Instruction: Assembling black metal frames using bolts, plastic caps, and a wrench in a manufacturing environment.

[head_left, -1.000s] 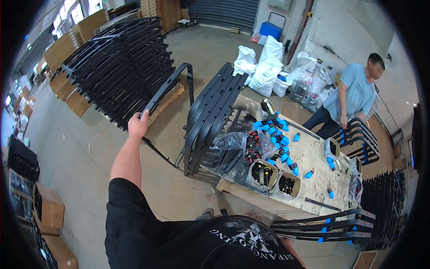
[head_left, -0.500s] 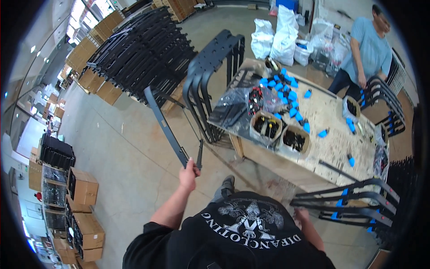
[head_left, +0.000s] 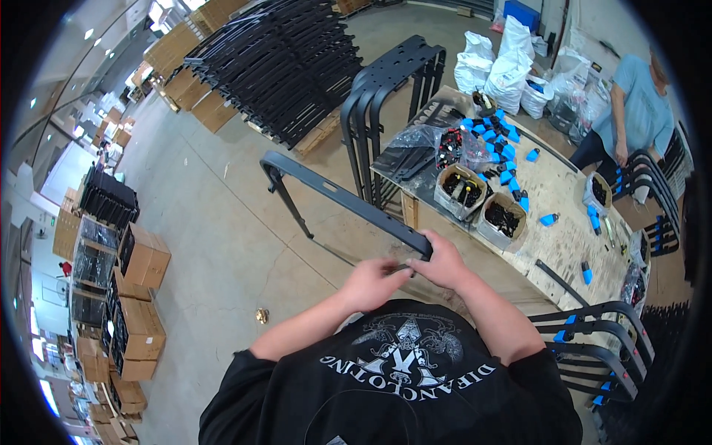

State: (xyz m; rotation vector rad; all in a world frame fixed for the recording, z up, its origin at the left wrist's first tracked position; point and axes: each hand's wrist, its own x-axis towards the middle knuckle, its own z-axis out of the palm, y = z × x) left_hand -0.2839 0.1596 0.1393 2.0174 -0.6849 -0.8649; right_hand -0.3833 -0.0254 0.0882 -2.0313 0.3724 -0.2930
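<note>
A black bent metal frame [head_left: 341, 196], with a slotted flat bar and legs turned down at its ends, slants up and left in front of me above the floor. My right hand [head_left: 443, 261] is closed round its near right end, thumb on top. Beside it my left hand [head_left: 377, 283] is closed, fingertips pinched together by a small dark piece under that same end. Those fingertips are partly blurred, and I cannot tell whether the piece belongs to the frame.
To the right stands a wooden worktable [head_left: 545, 245] with blue-capped parts [head_left: 508, 152], a box of black pieces [head_left: 503, 216] and a plastic bag. Similar frames [head_left: 397, 63] lean at its far left end. Black parts are stacked [head_left: 274, 70] beyond. A co-worker [head_left: 634, 111] stands across the table.
My right hand has come up from my side and taken hold of the frame. The frame has turned and moved right, and my left hand has shifted right to its near end.
</note>
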